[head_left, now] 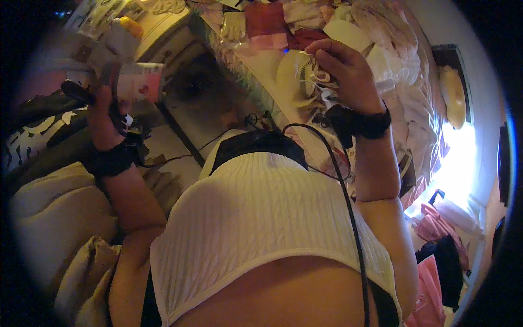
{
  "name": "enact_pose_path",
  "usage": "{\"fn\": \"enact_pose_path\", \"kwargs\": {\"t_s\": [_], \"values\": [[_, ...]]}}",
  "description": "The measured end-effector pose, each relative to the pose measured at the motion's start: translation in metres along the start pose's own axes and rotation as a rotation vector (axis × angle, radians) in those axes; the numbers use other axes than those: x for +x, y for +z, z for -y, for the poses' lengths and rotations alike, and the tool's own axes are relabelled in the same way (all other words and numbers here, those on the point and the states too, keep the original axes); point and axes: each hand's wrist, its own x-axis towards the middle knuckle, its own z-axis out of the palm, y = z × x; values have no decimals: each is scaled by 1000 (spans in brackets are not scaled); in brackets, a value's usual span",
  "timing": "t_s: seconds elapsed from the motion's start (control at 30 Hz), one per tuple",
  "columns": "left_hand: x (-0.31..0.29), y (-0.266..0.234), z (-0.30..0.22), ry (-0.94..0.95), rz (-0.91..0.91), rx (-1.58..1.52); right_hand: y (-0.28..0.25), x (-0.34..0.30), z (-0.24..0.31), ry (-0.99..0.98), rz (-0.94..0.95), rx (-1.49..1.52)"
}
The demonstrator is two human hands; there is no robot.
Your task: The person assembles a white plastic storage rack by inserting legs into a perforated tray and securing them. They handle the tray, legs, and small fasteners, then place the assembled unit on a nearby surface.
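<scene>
As I viewed the site from the head camera, the right hand (348, 71) stood at the upper centre-right of the frame, thumb and fingers drawn together on a thin pale strip (322, 77) that curled beneath them. What the strip belonged to, I could not tell. Just beside it was a pale, rounded item (293, 79) marked with a dark, stitch-like curve; whether the two were joined was unclear.

The left hand (103, 117), at the upper left, was curled about a dark object (77, 91), too blurred to identify. A white-and-pink container (146, 82) showed just beyond it; I could not establish whether the fingers touched it.

For sound handling, I judged that a light fingertip pinch served the strip best, with its loop kept clear of the cloth and the left hand's load held level and apart.

Around the right hand lay heaped pale clothing (389, 65), with a red cloth (266, 19) at the top of the frame. A black cable (354, 229) ran down in front of the torso and presented a snagging risk, as did the right wristband (373, 121). Glare (458, 155) at the right edge hampered inspection there.
</scene>
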Motion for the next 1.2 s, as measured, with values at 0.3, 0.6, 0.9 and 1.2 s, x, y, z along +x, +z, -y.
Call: {"fn": "enact_pose_path", "kwargs": {"t_s": [0.3, 0.6, 0.9, 1.2], "values": [[10, -52, -19, -44, -190, 104, 107, 180, -16, -683, 210, -507], [15, -73, -27, -10, -251, 220, 257, 290, -71, 23, 526, 419], [13, -102, -28, 47, -306, 298, 325, 340, -142, 230, 597, 168], [16, -111, -28, 71, -259, 319, 340, 363, -201, 148, 655, -165]]}}
